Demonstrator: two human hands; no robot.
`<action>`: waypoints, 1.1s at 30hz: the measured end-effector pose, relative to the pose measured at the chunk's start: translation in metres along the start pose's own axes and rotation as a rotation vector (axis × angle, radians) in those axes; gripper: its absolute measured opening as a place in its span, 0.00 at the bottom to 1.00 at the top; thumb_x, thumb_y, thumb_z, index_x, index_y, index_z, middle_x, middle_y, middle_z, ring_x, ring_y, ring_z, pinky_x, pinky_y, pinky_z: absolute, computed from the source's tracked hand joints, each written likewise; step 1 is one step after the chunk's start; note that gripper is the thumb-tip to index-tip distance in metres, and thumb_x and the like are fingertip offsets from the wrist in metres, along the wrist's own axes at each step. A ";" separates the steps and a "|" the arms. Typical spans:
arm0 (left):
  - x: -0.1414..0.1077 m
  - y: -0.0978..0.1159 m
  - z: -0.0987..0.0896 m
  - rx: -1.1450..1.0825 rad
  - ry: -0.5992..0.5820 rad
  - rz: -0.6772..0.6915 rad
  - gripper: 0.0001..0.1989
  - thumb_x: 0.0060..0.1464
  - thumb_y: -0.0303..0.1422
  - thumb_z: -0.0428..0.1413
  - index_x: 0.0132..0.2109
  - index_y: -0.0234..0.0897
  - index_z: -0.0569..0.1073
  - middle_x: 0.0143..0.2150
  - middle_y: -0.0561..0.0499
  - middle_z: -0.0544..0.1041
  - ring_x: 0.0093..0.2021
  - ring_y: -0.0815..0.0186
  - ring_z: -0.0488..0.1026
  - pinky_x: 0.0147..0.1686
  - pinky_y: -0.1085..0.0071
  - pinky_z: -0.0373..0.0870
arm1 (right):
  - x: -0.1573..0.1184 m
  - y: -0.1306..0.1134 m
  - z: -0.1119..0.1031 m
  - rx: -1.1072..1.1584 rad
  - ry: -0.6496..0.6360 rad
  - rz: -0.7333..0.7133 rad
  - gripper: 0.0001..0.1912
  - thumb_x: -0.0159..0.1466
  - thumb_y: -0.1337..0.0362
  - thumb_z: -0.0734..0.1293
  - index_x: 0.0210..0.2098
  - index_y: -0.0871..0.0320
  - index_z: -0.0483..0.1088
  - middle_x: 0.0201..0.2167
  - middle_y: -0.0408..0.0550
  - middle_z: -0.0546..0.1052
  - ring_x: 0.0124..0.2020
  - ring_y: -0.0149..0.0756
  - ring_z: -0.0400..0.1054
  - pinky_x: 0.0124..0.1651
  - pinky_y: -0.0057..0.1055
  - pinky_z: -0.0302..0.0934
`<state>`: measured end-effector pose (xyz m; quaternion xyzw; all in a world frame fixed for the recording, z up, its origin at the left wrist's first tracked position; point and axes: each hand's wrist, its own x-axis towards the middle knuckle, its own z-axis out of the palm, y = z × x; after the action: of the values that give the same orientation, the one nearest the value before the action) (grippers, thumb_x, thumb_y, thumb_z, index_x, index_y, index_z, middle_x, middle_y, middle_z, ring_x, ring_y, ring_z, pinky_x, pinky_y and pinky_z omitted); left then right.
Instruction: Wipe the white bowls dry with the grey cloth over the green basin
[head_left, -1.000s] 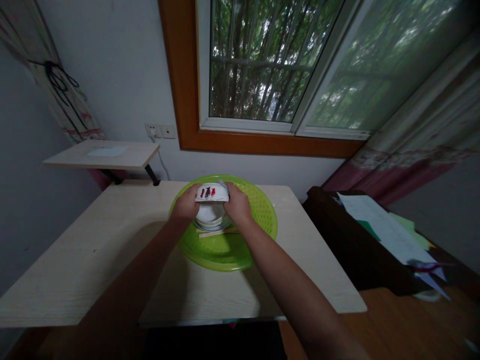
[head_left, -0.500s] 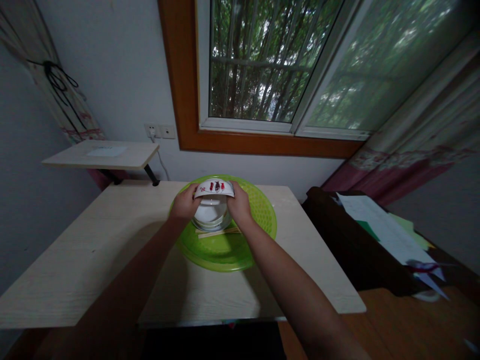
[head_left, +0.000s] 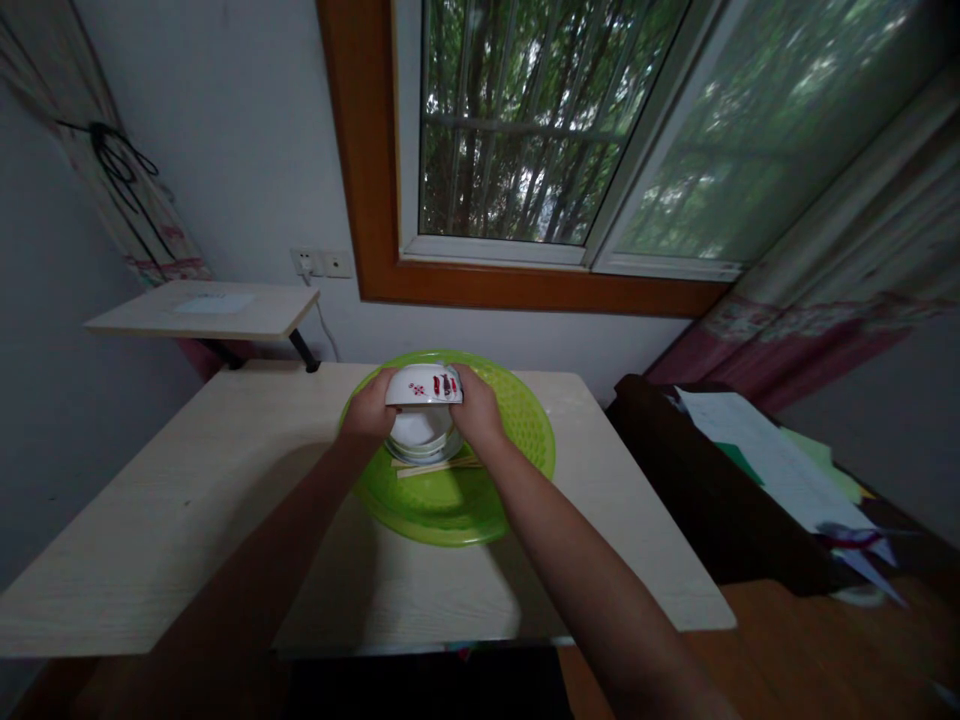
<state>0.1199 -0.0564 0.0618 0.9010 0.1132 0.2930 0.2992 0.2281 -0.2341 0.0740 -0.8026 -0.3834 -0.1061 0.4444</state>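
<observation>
Near the middle of the frame, holding a white printed bowl aloft between left hand and right hand, one at either side. Fingers bent and parted only enough to grip the bowl's sides; far fingertips hidden behind it, their exact placement impossible to tell. Seemingly rim down, with red and dark figures turned toward the camera; precise tilt hard to judge. Directly below in the frame, a stack of white dishes, with pale chopsticks along its near side, all inside a round green tray on a wooden table. Unclear whether touching the stack or held just above. By the pose, probably midway through handling the bowl, not yet set down. Calling next, in judgement, for an even two-sided grip and clearance from the stacked dishes, to avoid knocking or slipping.
</observation>
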 end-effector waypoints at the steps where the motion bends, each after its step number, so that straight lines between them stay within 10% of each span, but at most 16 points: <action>1: -0.001 0.000 0.000 0.018 0.010 0.017 0.28 0.48 0.26 0.53 0.59 0.37 0.71 0.57 0.42 0.79 0.58 0.52 0.75 0.61 0.57 0.70 | 0.000 -0.001 -0.001 -0.027 -0.012 -0.005 0.24 0.60 0.75 0.62 0.55 0.57 0.72 0.50 0.53 0.80 0.50 0.43 0.73 0.56 0.37 0.66; 10: -0.006 0.008 -0.004 0.174 0.011 0.050 0.29 0.53 0.23 0.48 0.63 0.33 0.68 0.63 0.37 0.74 0.64 0.52 0.70 0.66 0.57 0.65 | -0.005 -0.010 -0.003 -0.209 -0.094 -0.026 0.35 0.55 0.78 0.61 0.63 0.60 0.65 0.58 0.60 0.74 0.55 0.48 0.71 0.60 0.42 0.65; 33: -0.002 0.008 -0.008 -0.192 0.005 0.043 0.26 0.49 0.28 0.51 0.56 0.35 0.73 0.48 0.43 0.81 0.49 0.54 0.78 0.52 0.58 0.74 | 0.002 0.005 0.008 0.270 0.046 0.058 0.24 0.54 0.75 0.63 0.49 0.56 0.74 0.41 0.47 0.82 0.42 0.42 0.74 0.47 0.35 0.68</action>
<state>0.1135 -0.0594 0.0710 0.8696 0.0658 0.3113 0.3775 0.2318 -0.2280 0.0676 -0.7435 -0.3607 -0.0588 0.5600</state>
